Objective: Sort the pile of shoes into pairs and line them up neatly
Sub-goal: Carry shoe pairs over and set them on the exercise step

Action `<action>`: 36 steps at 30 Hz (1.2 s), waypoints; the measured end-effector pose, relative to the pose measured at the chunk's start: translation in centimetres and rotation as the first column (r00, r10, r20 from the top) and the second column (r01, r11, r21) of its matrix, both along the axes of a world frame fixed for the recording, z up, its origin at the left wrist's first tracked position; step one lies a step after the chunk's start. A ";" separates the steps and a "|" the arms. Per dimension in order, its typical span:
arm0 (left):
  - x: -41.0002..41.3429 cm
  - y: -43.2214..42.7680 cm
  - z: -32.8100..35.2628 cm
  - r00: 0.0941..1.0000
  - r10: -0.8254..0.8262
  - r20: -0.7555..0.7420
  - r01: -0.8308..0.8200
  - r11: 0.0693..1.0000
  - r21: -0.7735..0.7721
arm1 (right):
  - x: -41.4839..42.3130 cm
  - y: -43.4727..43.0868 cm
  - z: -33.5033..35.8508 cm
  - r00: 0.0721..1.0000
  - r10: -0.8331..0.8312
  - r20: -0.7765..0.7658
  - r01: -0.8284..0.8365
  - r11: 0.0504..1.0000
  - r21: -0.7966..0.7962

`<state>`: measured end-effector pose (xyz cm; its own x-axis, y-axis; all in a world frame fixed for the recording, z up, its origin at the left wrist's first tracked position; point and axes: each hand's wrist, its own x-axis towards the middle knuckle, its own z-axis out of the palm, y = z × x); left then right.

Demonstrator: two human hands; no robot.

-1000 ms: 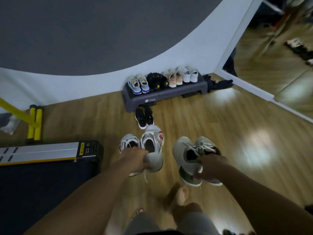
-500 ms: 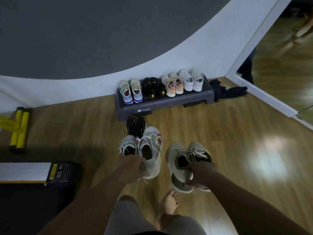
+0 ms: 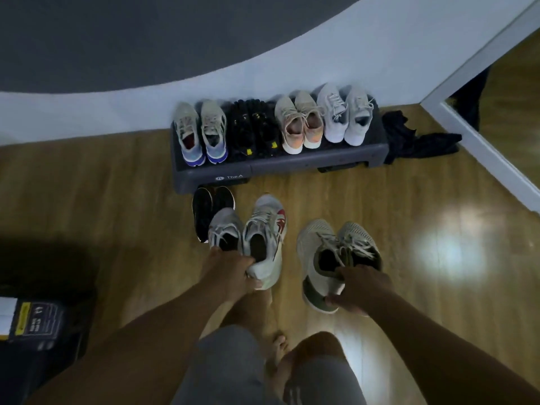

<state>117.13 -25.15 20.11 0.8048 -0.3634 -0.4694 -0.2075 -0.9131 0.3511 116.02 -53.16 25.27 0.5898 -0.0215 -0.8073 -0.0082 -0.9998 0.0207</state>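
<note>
My left hand grips a white pair with red marks by the heels, held above the wooden floor. In my right hand hangs a grey pair with olive trim, also pinched at the heels. A black pair stands on the floor just beyond the white pair, in front of a dark step platform. On the platform stand several pairs in a row: white-blue, black, beige-orange and light grey.
The platform sits against a white wall. A dark cloth lies on the floor right of it. A mirror frame runs along the right. A dark machine with a yellow label fills the lower left. My bare feet are below the shoes.
I have stepped closer to the platform with both pairs still held. The yellow bars at the left have left the view.
</note>
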 end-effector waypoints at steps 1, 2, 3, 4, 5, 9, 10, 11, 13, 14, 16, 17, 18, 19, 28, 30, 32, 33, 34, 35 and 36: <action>1.2 -0.5 -1.7 1.000 -0.004 0.008 0.004 1.000 0.007 | 1.4 -0.4 -1.4 1.000 0.000 -0.009 0.000 1.000 0.005; 2.4 -1.1 -3.3 1.000 -0.006 0.006 0.006 1.000 0.016 | 2.7 -0.8 -2.9 1.000 0.006 -0.026 -0.006 1.000 0.006; 3.5 -1.5 -4.9 1.000 -0.014 -0.001 0.014 1.000 0.022 | 3.9 -1.1 -4.4 0.999 0.013 -0.041 -0.013 1.000 0.000; 4.6 -2.0 -6.5 0.999 -0.030 -0.012 0.031 0.999 0.027 | 5.0 -1.5 -6.1 0.999 0.019 -0.051 -0.019 1.000 -0.008; 5.6 -2.4 -8.2 0.998 -0.056 -0.012 0.056 0.998 0.032 | 6.2 -1.8 -7.8 0.998 0.029 -0.055 -0.030 0.999 -0.011; 8.4 -3.7 -14.4 0.994 -0.110 -0.018 0.111 0.991 0.079 | 9.7 -2.8 -14.5 0.995 0.076 -0.069 -0.077 0.997 -0.013; 9.0 -4.1 -16.3 0.994 -0.107 -0.031 0.109 0.989 0.100 | 10.6 -3.1 -16.5 0.994 0.080 -0.073 -0.080 0.997 -0.008; 9.6 -4.4 -17.9 0.994 -0.099 -0.038 0.103 0.988 0.116 | 11.5 -3.3 -18.3 0.994 0.083 -0.070 -0.083 0.997 -0.001; 10.4 -5.0 -21.3 0.997 -0.065 -0.050 0.072 0.987 0.142 | 12.9 -3.7 -21.9 0.994 0.090 -0.065 -0.090 0.996 0.009; 10.7 -5.2 -22.8 0.997 -0.041 -0.069 0.051 0.988 0.144 | 13.3 -3.9 -23.5 0.993 0.096 -0.063 -0.095 0.995 0.012; 11.4 -5.6 -25.8 0.998 -0.017 -0.068 0.027 0.990 0.139 | 14.2 -4.4 -26.7 0.993 0.113 -0.040 -0.113 0.994 0.009; 11.6 -5.7 -27.2 0.998 -0.019 -0.065 0.029 0.988 0.153 | 14.5 -4.6 -28.1 0.991 0.128 -0.035 -0.128 0.992 0.006; 12.0 -5.7 -28.5 0.998 -0.025 -0.055 0.034 0.985 0.171 | 14.9 -4.8 -29.5 0.989 0.143 -0.020 -0.143 0.990 0.004; 12.5 -5.8 -29.8 0.999 -0.031 -0.043 0.039 0.981 0.188 | 15.3 -5.0 -30.9 0.987 0.161 0.001 -0.161 0.987 -0.001; 16.4 -6.8 -39.5 0.998 -0.006 -0.068 0.028 0.944 0.330 | 19.6 -5.7 -42.5 0.946 0.272 0.178 -0.270 0.962 -0.038; 16.8 -7.1 -41.9 0.998 0.012 -0.059 0.009 0.944 0.330 | 20.4 -5.5 -45.2 0.931 0.300 0.206 -0.296 0.954 -0.049; 16.4 -7.7 -44.5 0.996 0.072 -0.047 -0.055 0.954 0.296 | 20.7 -5.3 -47.8 0.923 0.311 0.228 -0.307 0.950 -0.055; 15.9 -8.0 -45.7 0.991 0.110 -0.076 -0.084 0.953 0.291 | 20.6 -5.3 -49.0 0.923 0.308 0.231 -0.305 0.951 -0.051; 15.2 -8.5 -46.8 0.982 0.140 -0.129 -0.095 0.949 0.301 | 20.3 -5.3 -50.1 0.929 0.294 0.225 -0.294 0.955 -0.037; 14.4 -8.9 -47.8 0.967 0.160 -0.196 -0.091 0.944 0.318 | 19.8 -5.3 -51.1 0.941 0.267 0.208 -0.270 0.963 -0.014; 13.7 -9.3 -48.6 0.949 0.180 -0.258 -0.088 0.939 0.332 | 19.2 -5.3 -52.0 0.957 0.227 0.182 -0.234 0.972 0.018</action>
